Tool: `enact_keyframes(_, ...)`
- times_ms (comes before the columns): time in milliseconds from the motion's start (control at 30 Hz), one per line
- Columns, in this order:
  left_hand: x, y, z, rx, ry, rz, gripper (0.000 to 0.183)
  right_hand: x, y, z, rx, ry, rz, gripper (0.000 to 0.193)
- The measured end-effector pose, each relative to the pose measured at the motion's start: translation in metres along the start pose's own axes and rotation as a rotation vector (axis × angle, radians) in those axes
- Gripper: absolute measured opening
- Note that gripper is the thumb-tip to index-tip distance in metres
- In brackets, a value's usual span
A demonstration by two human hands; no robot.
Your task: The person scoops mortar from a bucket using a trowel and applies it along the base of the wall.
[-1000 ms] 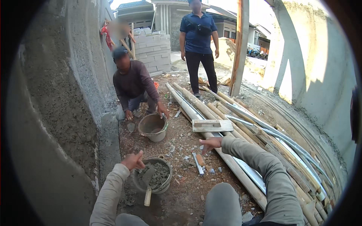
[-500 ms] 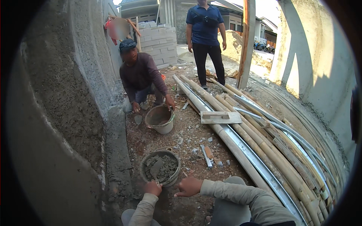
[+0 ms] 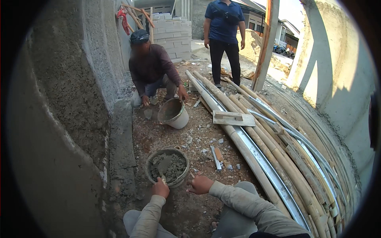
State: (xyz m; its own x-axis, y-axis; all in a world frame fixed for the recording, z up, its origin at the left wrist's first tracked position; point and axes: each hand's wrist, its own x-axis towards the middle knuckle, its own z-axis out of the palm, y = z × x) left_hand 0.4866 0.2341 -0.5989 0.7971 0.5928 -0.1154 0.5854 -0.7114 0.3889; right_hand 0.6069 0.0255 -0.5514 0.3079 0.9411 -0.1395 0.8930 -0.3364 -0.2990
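My left hand is closed round the handle of a trowel, whose blade rests in wet grey mortar. The mortar lies in a round bucket on the ground ahead of me. Just right of that bucket, my right hand hovers over the dirt with fingers loosely bent and apart. A thin pale stick shows close to its fingertips; whether they touch it I cannot tell. Farther off, a crouching co-worker grips the rim of a second bucket, tilted, with a small trowel by the other hand.
Bamboo poles and metal channels lie along the right, with a plastering float on top. A rough, partly plastered wall rises at left above a concrete ledge. Another person stands behind, near stacked pale blocks.
The view has shifted slightly. My right hand has risen toward the mortar bucket, its fingers less stretched. The co-worker's bucket is tipped further. My left hand keeps the trowel.
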Motion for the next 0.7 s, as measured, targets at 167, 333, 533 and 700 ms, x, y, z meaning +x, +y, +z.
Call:
enact_keyframes(167, 0.013, 0.001, -0.039, 0.027, 0.311, 0.140, 0.021, 0.014, 0.005, -0.006, 0.081, 0.173, 0.007, 0.042)
enact_keyframes(333, 0.035, -0.077, -0.159, -0.094, 0.427, -0.019, 0.032, 0.007, -0.006, -0.048, 0.137, 0.129, 0.151, 0.036)
enact_keyframes(533, -0.057, -0.275, -0.098, -0.489, -0.012, -0.641, 0.032, -0.002, 0.003, -0.013, 0.133, 0.011, 0.136, 0.037)
enact_keyframes(700, -0.142, -0.325, 0.041, -0.937, -0.155, -0.526, 0.034, -0.003, 0.000, -0.009, 0.118, -0.070, 0.175, 0.038)
